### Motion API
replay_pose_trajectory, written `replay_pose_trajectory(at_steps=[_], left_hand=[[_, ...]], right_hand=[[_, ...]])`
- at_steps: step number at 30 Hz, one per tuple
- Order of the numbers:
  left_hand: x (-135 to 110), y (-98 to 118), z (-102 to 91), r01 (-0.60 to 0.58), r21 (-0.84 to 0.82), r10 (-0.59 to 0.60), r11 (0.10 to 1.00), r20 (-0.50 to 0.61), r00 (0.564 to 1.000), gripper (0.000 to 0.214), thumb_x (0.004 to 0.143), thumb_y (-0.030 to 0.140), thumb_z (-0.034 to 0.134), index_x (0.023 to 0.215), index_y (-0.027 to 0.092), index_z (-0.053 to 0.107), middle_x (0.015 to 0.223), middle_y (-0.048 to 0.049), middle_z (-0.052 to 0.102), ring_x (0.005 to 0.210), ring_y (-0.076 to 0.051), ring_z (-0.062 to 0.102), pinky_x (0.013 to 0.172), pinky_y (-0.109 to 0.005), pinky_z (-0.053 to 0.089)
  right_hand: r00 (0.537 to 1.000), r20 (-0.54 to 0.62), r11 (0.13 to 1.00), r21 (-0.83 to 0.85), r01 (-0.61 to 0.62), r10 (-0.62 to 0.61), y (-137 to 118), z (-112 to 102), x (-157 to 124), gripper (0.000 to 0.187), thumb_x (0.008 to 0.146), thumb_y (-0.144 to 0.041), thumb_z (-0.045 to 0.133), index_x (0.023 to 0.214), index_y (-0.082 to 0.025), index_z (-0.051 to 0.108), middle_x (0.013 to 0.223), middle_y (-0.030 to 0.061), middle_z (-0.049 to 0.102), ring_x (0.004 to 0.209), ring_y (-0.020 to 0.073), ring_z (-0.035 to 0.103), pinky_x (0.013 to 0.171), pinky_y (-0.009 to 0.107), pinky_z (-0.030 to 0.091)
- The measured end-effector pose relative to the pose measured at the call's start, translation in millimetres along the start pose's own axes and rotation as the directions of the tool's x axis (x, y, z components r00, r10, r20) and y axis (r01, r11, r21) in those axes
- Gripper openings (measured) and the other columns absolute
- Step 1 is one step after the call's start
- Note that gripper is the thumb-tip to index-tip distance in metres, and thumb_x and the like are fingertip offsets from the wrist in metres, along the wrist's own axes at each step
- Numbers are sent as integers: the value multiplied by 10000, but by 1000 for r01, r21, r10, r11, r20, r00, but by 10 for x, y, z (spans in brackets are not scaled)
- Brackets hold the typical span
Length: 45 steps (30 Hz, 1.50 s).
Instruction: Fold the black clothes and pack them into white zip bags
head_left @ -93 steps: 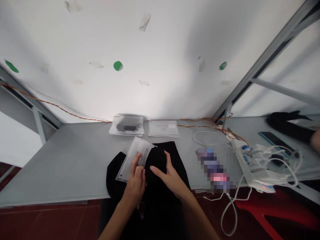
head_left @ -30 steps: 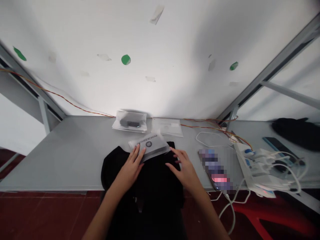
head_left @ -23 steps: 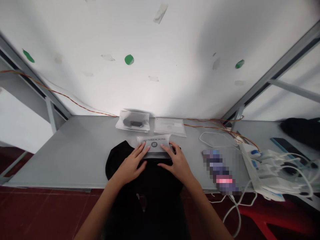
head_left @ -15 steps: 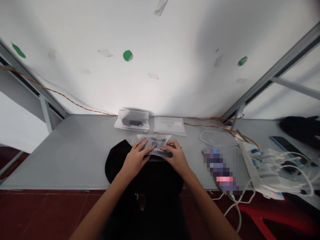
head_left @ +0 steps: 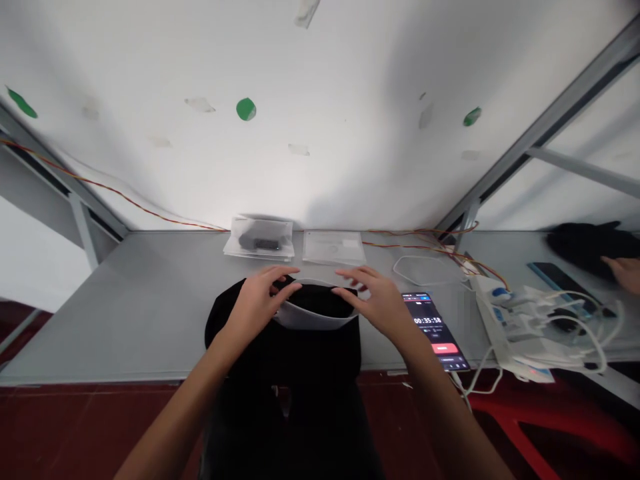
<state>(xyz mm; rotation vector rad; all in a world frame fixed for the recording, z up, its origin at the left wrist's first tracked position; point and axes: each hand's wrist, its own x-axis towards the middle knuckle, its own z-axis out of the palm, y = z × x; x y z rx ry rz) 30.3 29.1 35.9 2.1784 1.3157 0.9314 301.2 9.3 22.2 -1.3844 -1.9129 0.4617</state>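
A frosted plastic bag (head_left: 315, 322) stands with its mouth gaping toward me, and dark material shows inside. My left hand (head_left: 263, 293) is at the left end of the mouth, its thumb and fingers apart. At the right end, my right hand (head_left: 367, 293) is likewise open, with its thumb tip near the rim. Whether either thumb touches the plastic I cannot tell. Beneath the bag a black cloth item (head_left: 305, 357) lies at the table's front edge.
Behind the hands lie a clear pouch with a dark item (head_left: 260, 240) and a flat clear pouch (head_left: 334, 248). To the right are a lit phone (head_left: 435, 333), a white power strip (head_left: 505, 333) with cables, and another person's hand (head_left: 625, 272) by black cloth.
The bag lay flatter with its printed face showing and both hands on it; now its mouth is open and the hands are spread farther apart. The view has shifted slightly.
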Motion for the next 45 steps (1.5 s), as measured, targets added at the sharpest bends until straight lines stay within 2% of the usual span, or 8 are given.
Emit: replay_pose_trajectory(at_steps=[2, 5, 15, 19, 24, 35, 40, 45], left_hand=[[-35, -59, 49, -125, -17, 124, 992, -30, 992, 274, 982, 403, 631, 1212, 293, 730, 1279, -42, 715, 1183, -236, 669, 973, -377, 581], [-116, -129, 89, -265, 7, 263, 964, 100, 960, 355, 947, 407, 686, 1292, 323, 689, 1448, -42, 621, 1309, -253, 604, 1090, -432, 526], [-199, -182, 170, -342, 197, 309, 919, 180, 934, 228, 1001, 369, 596, 1121, 283, 771, 1516, -39, 567, 1395, -279, 521, 1146, -493, 474], [-236, -106, 232, -276, 249, 240, 928, 165, 957, 209, 990, 355, 604, 956, 274, 794, 1400, -21, 672, 1354, -304, 570, 1100, -532, 498], [-254, -135, 267, -157, 111, 152, 981, 57, 987, 274, 980, 360, 628, 1223, 287, 731, 1304, -31, 729, 1183, -231, 696, 1025, -400, 566], [-349, -193, 218, -8, -38, 7, 999, -18, 1000, 216, 922, 444, 705, 1036, 274, 774, 1107, -1, 800, 1014, -233, 757, 956, -377, 600], [-467, -329, 189, 150, -361, -189, 920, -78, 979, 368, 836, 397, 800, 1156, 225, 736, 1148, -17, 787, 1046, -254, 755, 978, -407, 615], [-530, -417, 215, 262, -520, -371, 813, -115, 922, 219, 794, 365, 825, 920, 191, 780, 911, -45, 813, 870, -242, 783, 859, -390, 655]], right_hand=[[986, -79, 988, 34, 152, -149, 68, 34, -48, 289, 944, -446, 689, 1194, -325, 770, 1243, 67, 738, 1130, 276, 674, 1002, 455, 520], [945, 59, 947, 42, 319, -321, 116, 27, -150, 313, 895, -451, 761, 1200, -379, 760, 1342, 18, 716, 1336, 314, 572, 1116, 533, 435], [935, 196, 935, -140, 325, -296, 216, 97, -244, 230, 1008, -352, 611, 1182, -371, 760, 1125, 13, 805, 1177, 275, 657, 1134, 538, 343], [944, 213, 935, -199, 294, -252, 207, 169, -234, 206, 1010, -367, 597, 1006, -336, 801, 863, 17, 794, 958, 248, 667, 1101, 534, 352], [966, 131, 963, -122, 240, -224, 148, 225, -215, 296, 1012, -343, 583, 1275, -347, 719, 953, 48, 788, 944, 244, 663, 1032, 488, 429], [961, -49, 957, 90, 277, -274, 259, 202, -358, 123, 955, -397, 701, 998, -319, 786, 986, 31, 792, 996, 251, 704, 938, 442, 524], [963, -158, 967, 102, 234, -217, 157, 202, -325, 145, 956, -353, 680, 1062, -347, 778, 1163, 67, 702, 1064, 258, 675, 949, 457, 554], [904, -132, 914, -85, 397, -406, -316, 326, -62, 238, 958, -270, 666, 1165, -354, 746, 1229, 59, 697, 1159, 267, 625, 1056, 495, 469]])
